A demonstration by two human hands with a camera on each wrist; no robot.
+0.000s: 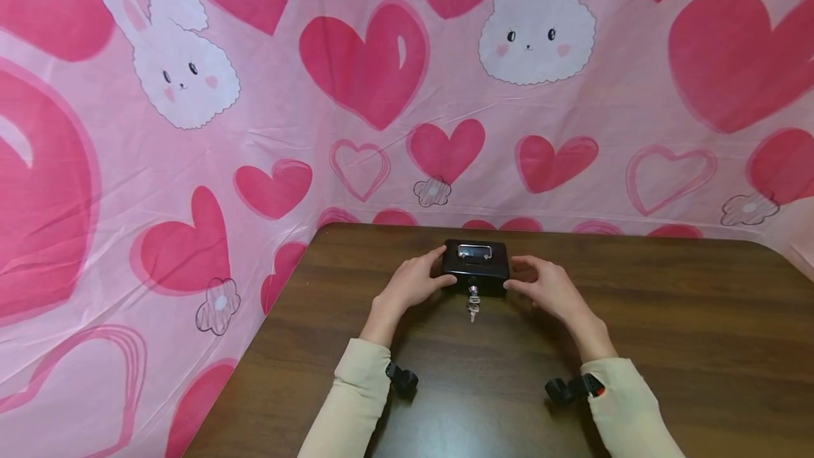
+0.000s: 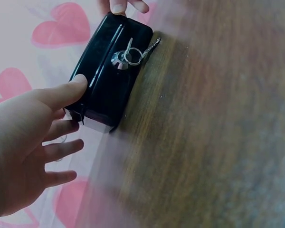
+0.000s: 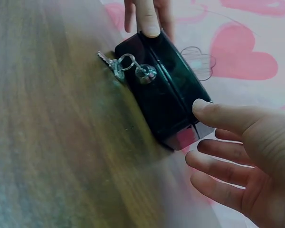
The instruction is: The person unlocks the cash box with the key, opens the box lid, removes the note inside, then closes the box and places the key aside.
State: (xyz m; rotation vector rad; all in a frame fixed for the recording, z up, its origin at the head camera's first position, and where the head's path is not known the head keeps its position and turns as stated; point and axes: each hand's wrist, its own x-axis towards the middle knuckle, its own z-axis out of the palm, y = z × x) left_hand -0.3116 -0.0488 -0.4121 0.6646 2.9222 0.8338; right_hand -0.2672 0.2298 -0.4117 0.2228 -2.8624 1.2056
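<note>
A small black cash box [image 1: 473,271] lies on the wooden table with its lid down and a metal handle on top. A keyring with keys [image 1: 473,306] hangs from the silver lock [image 2: 119,60] on its front. My left hand [image 1: 416,280] holds the box's left end, thumb at the front lid edge and index finger toward the back corner. At the opposite end my right hand [image 1: 550,290] holds the box, its thumb on the front edge [image 3: 199,107]. The other fingers of both hands spread beside the ends, partly hidden behind the box in the wrist views.
The brown wooden table [image 1: 668,316] ends just behind the box. A pink cloth [image 1: 273,97] with hearts and rabbits hangs behind and at the left. Each wrist wears a black camera on a strap over a cream sleeve [image 1: 352,394].
</note>
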